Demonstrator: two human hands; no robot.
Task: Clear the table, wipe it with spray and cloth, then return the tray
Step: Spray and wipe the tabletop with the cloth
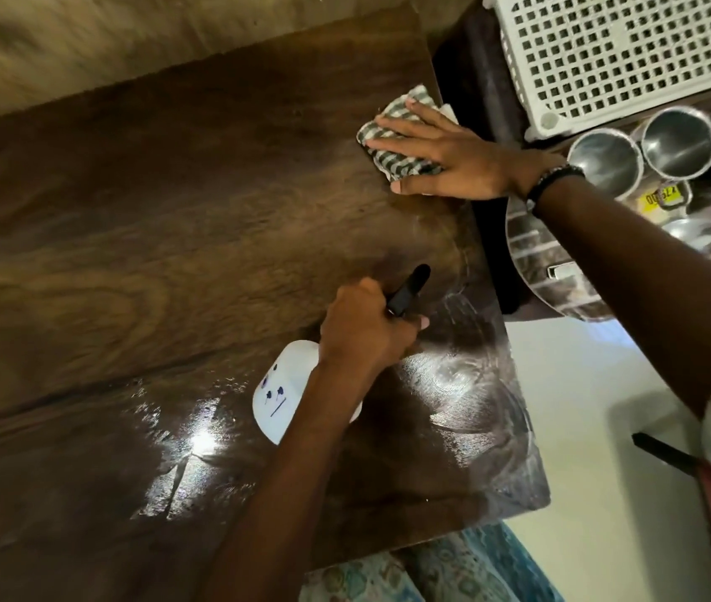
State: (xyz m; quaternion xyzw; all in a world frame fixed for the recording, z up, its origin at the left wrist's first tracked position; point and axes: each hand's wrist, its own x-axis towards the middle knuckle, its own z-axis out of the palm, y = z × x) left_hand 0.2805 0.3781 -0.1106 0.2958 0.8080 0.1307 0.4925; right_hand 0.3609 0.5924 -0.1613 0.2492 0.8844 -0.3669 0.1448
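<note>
The dark wood-grain counter (pixel 128 254) fills the left and middle of the view, and a glossy wet patch catches a bright glare near its front edge. Just right of that glare, the left hand (pixel 362 336) holds a white spray bottle (pixel 282 393) tilted over the counter. Its fingers (pixel 414 325) are curled tight round the bottle's neck, below the black nozzle (pixel 408 288), which points away toward the far right corner. Smeared wipe marks show on the wood to the right of this hand.

Farther right and toward the back, near the counter's right edge, the right hand (pixel 445 152) presses flat on a folded green-and-white checked cloth (pixel 393 141). Its fingers are straight and spread over the fabric, and the thumb lies along the cloth's near edge. A dark beaded bracelet (pixel 551 180) circles that wrist.

Beyond the counter's right edge stands a white perforated plastic basket (pixel 614 58). Just in front of it are two steel tumblers (pixel 640 152), side by side with their open mouths showing. Below the right forearm, part of a patterned round tray (pixel 540 262) shows, tilted beside the counter; what it rests on is hidden.
</note>
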